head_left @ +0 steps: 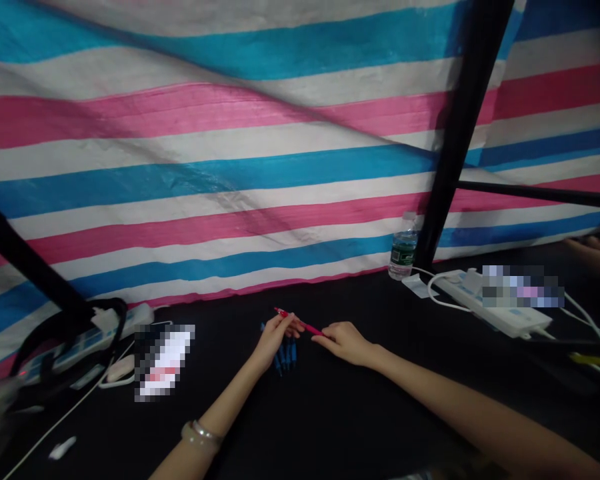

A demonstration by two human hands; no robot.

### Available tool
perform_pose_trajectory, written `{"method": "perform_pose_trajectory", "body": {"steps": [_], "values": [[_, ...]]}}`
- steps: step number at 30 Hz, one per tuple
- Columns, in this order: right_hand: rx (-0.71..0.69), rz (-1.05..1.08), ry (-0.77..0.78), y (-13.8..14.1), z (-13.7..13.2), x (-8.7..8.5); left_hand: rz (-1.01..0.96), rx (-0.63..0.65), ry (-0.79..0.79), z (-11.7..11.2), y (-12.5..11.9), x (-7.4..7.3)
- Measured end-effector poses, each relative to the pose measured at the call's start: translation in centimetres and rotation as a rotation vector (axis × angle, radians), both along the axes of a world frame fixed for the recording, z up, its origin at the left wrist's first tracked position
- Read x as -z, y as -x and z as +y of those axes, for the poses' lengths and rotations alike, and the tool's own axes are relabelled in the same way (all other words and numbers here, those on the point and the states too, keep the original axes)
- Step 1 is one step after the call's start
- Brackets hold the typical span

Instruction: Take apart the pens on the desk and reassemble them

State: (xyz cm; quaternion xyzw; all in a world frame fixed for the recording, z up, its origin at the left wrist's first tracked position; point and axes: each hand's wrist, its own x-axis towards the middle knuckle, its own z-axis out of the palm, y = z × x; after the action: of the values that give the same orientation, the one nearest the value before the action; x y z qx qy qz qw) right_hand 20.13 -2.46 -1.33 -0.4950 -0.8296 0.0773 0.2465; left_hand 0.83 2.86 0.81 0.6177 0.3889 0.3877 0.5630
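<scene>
At a black tabletop (290, 427) before a striped tarpaulin (205, 147), we grip a red pen (314, 329) in both hands, our left hand (279, 337) pinching it toward its far end and our right hand (347, 342) closed on its near end. Just beneath our left fingers lie several blue pens (287, 357), partly hidden by that hand. Farther back stands a clear bottle (403, 250) whose green label (403, 255) bears pale marks too small for us to read. Pixelated patches on either side mask any print there: one over a pale item (173, 360) at left, another by a white power strip (515, 317) at right. A second power strip (75, 347), looped by dark cable, sits to our left. Black posts rise at left (25, 253) and right (463, 127); another person's hand (597, 257) shows at the right edge, its grip unclear to us.
</scene>
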Motion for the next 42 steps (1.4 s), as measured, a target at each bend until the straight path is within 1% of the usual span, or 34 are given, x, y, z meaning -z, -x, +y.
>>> {"method": "perform_pose_trajectory", "body": {"steps": [5,10,13,16,20,26,29,34,42], "values": [[0.016,-0.058,0.013,0.07,0.07,-0.03,-0.004,-0.014,0.017,0.07,-0.16,0.05],[-0.001,-0.015,0.020,0.01,-0.06,-0.16,-0.025,-0.060,0.040,-0.14,-0.32,-0.04],[-0.013,0.039,0.066,-0.14,-0.14,-0.44,-0.072,-0.079,0.065,-0.14,-0.25,-0.04],[0.007,0.108,0.132,-0.29,-0.18,-0.63,-0.134,-0.075,0.079,-0.09,-0.09,-0.07],[0.028,0.127,0.174,-0.35,-0.18,-0.63,-0.158,-0.092,0.094,-0.12,0.05,-0.15],[0.009,0.113,0.162,-0.22,-0.08,-0.52,-0.055,-0.161,0.041,-0.32,-0.17,-0.21],[0.029,0.094,0.152,-0.15,-0.02,-0.45,-0.077,-0.150,0.012,-0.56,-0.36,-0.46],[0.037,0.070,0.120,-0.15,-0.04,-0.41,-0.151,-0.150,0.034,-0.68,-0.36,-0.71],[0.028,0.061,0.108,-0.16,0.00,-0.27,-0.171,-0.108,0.030,-0.17,-0.03,0.10]]}}
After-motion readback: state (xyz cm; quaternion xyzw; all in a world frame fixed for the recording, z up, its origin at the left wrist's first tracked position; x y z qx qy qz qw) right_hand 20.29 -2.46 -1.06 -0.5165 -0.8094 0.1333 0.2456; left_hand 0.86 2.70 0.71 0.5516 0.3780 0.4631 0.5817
